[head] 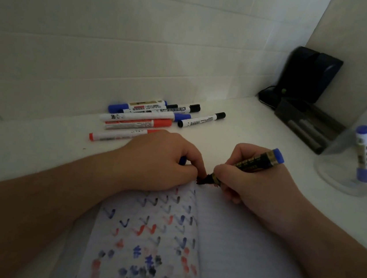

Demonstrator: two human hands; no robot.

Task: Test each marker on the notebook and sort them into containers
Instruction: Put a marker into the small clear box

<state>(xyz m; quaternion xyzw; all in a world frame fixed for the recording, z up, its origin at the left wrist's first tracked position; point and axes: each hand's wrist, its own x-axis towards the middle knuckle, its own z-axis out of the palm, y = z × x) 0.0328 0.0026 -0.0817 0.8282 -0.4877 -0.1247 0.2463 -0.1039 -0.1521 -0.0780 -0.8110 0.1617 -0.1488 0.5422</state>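
Note:
My right hand [248,183] grips a dark marker with a blue end [258,163], its tip touching the top of the open notebook [229,248]. My left hand [163,161] rests on the notebook's left page, fingers curled round a blue cap [182,160]. The left page is covered with blue, red and black test marks. Several markers [148,117] with blue, red and black caps lie in a pile on the white table behind my left hand. A clear jar [361,149] at the right holds one blue-capped marker [364,153].
A dark tray [307,124] with a few markers in it lies at the back right, beside a black device [305,77] in the corner. White walls close the table at the back and right.

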